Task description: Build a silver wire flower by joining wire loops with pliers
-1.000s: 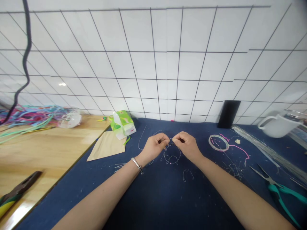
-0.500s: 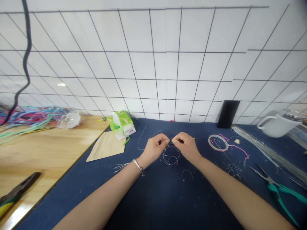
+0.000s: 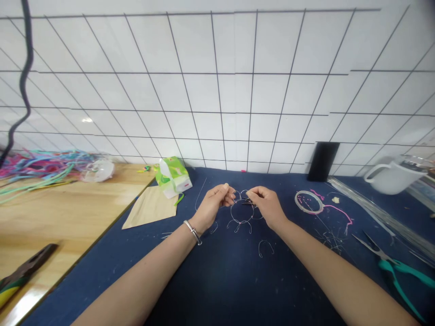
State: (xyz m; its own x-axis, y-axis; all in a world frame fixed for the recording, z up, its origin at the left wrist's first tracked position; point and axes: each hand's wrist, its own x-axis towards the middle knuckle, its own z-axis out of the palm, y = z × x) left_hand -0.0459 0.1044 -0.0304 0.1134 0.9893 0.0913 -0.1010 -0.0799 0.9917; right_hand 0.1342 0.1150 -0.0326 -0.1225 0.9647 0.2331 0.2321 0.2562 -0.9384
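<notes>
The right hand (image 3: 267,206) has its grip pinching a wire ring (image 3: 240,222), the left hand's (image 3: 215,203) I cannot tell; rightward, a round dish (image 3: 312,212) holds pink beads (image 3: 299,198).

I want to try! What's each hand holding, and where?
The right hand pinches a far loop of the round silvery wire ring; for the left hand, I can't tell.

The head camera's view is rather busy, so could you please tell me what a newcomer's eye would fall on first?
Probably the left hand and right hand, close together mid-view at the wire ring. Next might come the bright green packet near the tiled wall, left of the hands. The teal-handled pliers also stand out, lying open at the right on the blue cloth.
</notes>
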